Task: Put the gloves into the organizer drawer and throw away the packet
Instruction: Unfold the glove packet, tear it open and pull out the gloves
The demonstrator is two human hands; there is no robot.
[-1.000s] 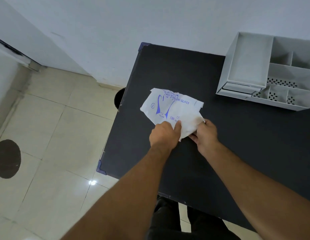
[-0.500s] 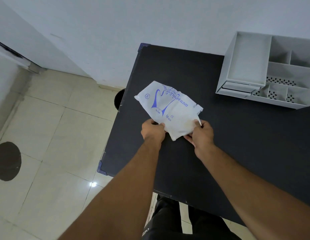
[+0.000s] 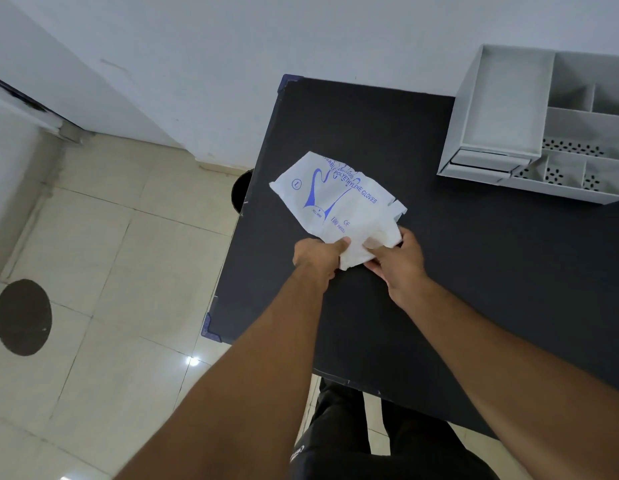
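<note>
Here, seen from above, the far left showed a floor of pale cream tiles (image 3: 104, 258) with a dark round patch (image 3: 23, 317) on it, and a white wall (image 3: 232, 46) ran along the back. A dark round object (image 3: 241, 194) sat on the floor just beside the left edge of a black rectangular worktop (image 3: 474, 271), partly hidden by it. The worktop had blue corner guards (image 3: 211, 329).

Near the middle of the worktop, two bare forearms reached forward. The left hand (image 3: 318, 256) had its grip closed on the near left edge of a white plastic packet printed in blue with a glove outline and the words "POLYETHYLENE GLOVES" (image 3: 335, 202), thumb on top. The packet was crumpled at its near end and stretched away from the hands toward the back left, over the worktop; whether its far end rested on the surface could not be told. The right hand (image 3: 400, 259) had its grip closed on the packet's near right corner, just beside the left hand.

At the far right, well apart from the packet, stood a light grey plastic organizer with several open compartments (image 3: 502, 109), some with perforated floors. A shallow drawer (image 3: 481, 164) sat at its lower front left corner.
</note>
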